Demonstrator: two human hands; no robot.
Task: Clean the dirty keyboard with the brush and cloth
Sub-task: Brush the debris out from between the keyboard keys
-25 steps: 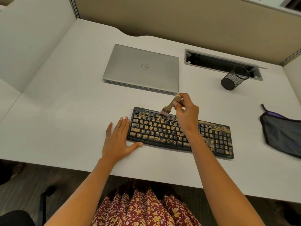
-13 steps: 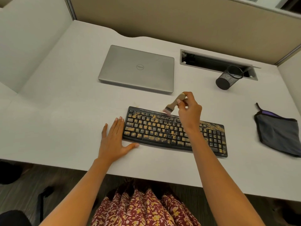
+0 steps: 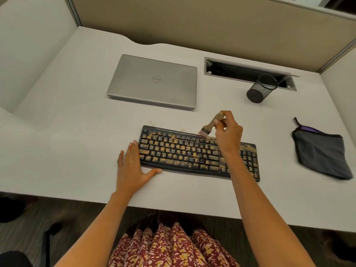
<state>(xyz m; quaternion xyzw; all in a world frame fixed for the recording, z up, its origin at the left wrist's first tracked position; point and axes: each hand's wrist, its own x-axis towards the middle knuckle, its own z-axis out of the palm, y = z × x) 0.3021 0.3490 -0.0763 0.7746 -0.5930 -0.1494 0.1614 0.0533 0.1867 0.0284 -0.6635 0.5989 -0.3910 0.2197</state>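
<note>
Right hand grips brush, bristles on keyboard top row
Left hand flat, fingers spread, against keyboard's left end; crumbs across keys; cloth well right on desk

One head-worn wide-angle view looks forward and steeply down from above the near edge of the worktop. It sits close: both forearms enter from 6 o'clock, the lap shows below the edge. The partition spans 12 o'clock, bowed by the lens. There is no second view to overlap.
</note>
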